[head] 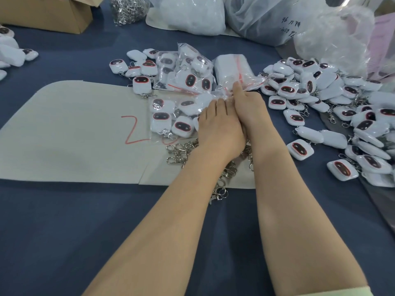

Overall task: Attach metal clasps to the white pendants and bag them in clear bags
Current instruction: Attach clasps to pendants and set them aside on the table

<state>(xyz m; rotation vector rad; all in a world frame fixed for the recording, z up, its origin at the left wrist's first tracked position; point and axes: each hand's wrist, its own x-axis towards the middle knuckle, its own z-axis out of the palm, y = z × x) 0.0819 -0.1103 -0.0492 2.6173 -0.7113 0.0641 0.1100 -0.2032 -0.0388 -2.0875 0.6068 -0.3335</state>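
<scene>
My left hand (217, 124) and my right hand (249, 107) are pressed side by side at the table's middle. Both pinch a crumpled clear bag (241, 85) with a red zip line; what it holds is hidden by the fingers. A heap of loose white pendants (320, 90) with dark oval faces lies to the right. Filled clear bags of pendants lie behind (186, 75) and left of my hands (168, 116). Loose metal clasps (181, 152) are scattered under my wrists. A stack of empty clear bags (232, 65) sits just beyond my fingers.
A beige cardboard sheet (74, 129) with red marks covers the blue table (64, 231) on the left. A cardboard box (42, 13) stands at the back left, beside a bag of clasps (128, 9). Large plastic sacks (267, 18) line the back.
</scene>
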